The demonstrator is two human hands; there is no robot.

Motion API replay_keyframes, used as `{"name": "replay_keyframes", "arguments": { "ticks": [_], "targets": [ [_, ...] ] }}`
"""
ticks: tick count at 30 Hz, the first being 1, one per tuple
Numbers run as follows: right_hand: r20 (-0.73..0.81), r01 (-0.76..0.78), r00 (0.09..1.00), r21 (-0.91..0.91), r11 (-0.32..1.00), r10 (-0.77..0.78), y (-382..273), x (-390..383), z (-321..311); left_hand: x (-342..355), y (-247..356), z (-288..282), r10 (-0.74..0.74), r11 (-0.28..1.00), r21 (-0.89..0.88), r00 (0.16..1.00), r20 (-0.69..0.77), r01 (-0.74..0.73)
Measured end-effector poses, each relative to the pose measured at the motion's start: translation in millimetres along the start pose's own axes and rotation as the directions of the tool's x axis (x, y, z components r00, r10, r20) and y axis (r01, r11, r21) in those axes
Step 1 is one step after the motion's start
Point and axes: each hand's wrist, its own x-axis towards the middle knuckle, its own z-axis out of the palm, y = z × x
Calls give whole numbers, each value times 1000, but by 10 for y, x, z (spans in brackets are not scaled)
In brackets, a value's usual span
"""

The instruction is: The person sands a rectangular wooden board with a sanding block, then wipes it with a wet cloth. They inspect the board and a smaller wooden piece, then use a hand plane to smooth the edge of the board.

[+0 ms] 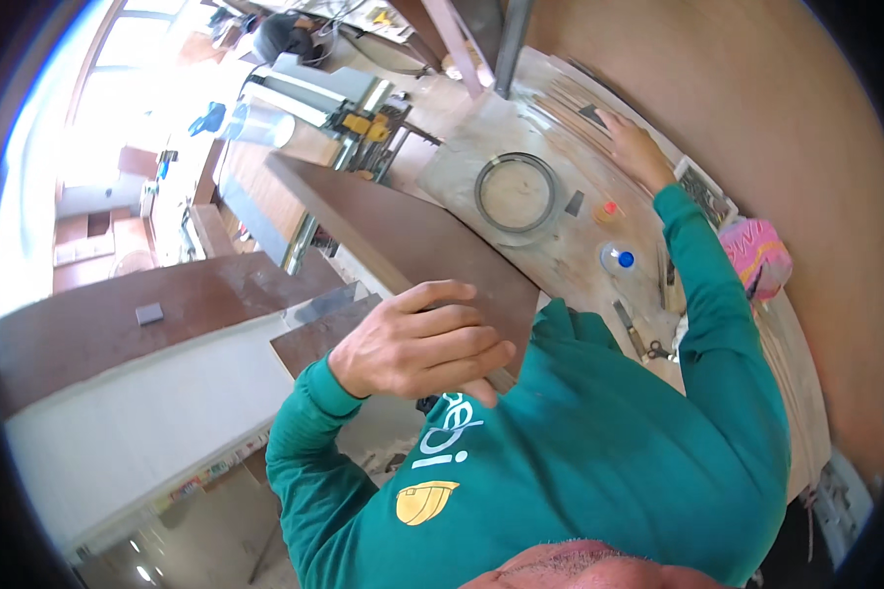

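My left hand (422, 339) is closed round the long edge of a brown board (383, 216), which is held tilted against my front. At the upper right, my right hand (636, 142) reaches with fingers stretched onto thin wooden strips (565, 106), beside a small dark piece (589, 114). Below it on the worktable (462, 157) lie a black ring (483, 214), a small dark rectangle (575, 204), a blue-capped bottle (619, 258), a small red-capped container (607, 212), a knife (631, 329) and scissors (658, 349).
A pink bag (756, 255) sits at the right. A machine (363, 126) with rails stands upper left, and a person in dark clothes (280, 39) is bent over beyond it. A brown-topped bench (88, 339) with a small grey block (149, 314) spans the left. Metal legs (511, 49) rise at the top.
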Motion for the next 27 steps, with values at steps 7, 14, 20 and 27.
{"name": "replay_keyframes", "arguments": {
  "ticks": [7, 14, 20, 27],
  "targets": [
    [-70, -14, 998, -323, 946, -9, 598, -250, 707, -433, -601, -648, -271, 959, 107, 960, 74, 262],
    [-122, -209, 973, -97, 973, 197, 1014, -535, 595, -551, -1106, -1152, -430, 832, 444, 893, 135, 333],
    [-227, 310, 951, 710, 632, -212, -1586, -1238, -801, -879, -1418, -1290, -517, 738, 545, 852, 80, 397],
    [-167, 467, 650, 858, 215, -741, -2606, -1776, -1000, -1343, -1706, -1136, -700, 605, -32, 512, -497, 796]
  ]
}}
